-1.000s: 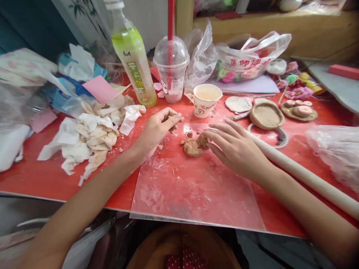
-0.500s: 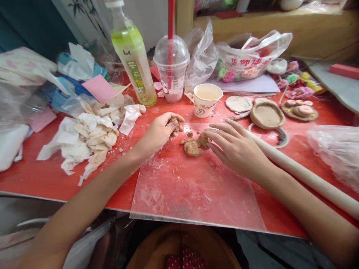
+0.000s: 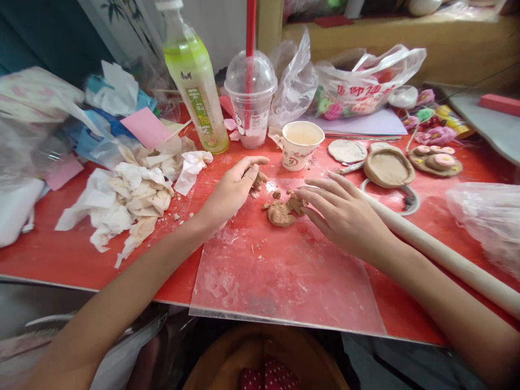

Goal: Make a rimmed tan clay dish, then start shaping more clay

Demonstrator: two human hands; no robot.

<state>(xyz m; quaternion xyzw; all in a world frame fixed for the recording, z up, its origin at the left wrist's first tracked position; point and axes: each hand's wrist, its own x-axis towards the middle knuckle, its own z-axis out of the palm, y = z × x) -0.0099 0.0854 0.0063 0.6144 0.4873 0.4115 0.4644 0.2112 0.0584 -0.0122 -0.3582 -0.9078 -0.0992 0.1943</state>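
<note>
Brown clay (image 3: 259,181) in left hand (image 3: 234,188)

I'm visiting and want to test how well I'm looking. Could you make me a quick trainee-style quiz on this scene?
1. True or false: the person's left grip has brown clay in it.
2. Which container does the red straw stand in? A) green-drink bottle B) paper cup C) domed cup
3. Fill in the colour: the clear sheet lies on a ____ tabletop.

Key: 1 true; 2 C; 3 red.
</note>
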